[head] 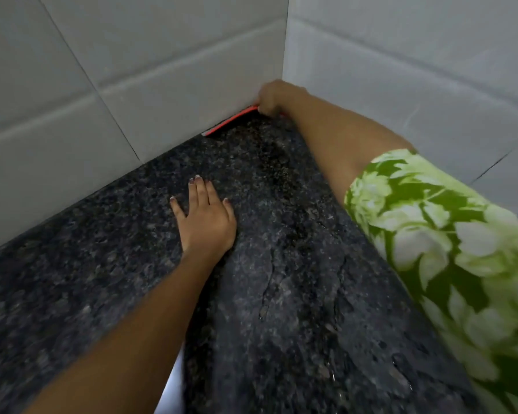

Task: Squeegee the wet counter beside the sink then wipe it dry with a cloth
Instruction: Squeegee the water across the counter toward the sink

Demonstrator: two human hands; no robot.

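A dark speckled granite counter point(281, 294) runs toward a tiled corner, with streaks and beads of water down its middle. My right hand point(274, 95) reaches to the far corner and grips a red squeegee point(231, 122); its blade lies against the foot of the back wall. The squeegee's handle is hidden under the hand. My left hand point(205, 218) rests flat on the counter with fingers spread, nearer to me and left of the wet streak. No cloth is in view.
Grey wall tiles point(132, 70) close off the counter at the back and on the right point(401, 55). A sliver of shiny metal point(174, 383) shows at the bottom under my left forearm. A green floral sleeve point(446, 249) covers my right upper arm.
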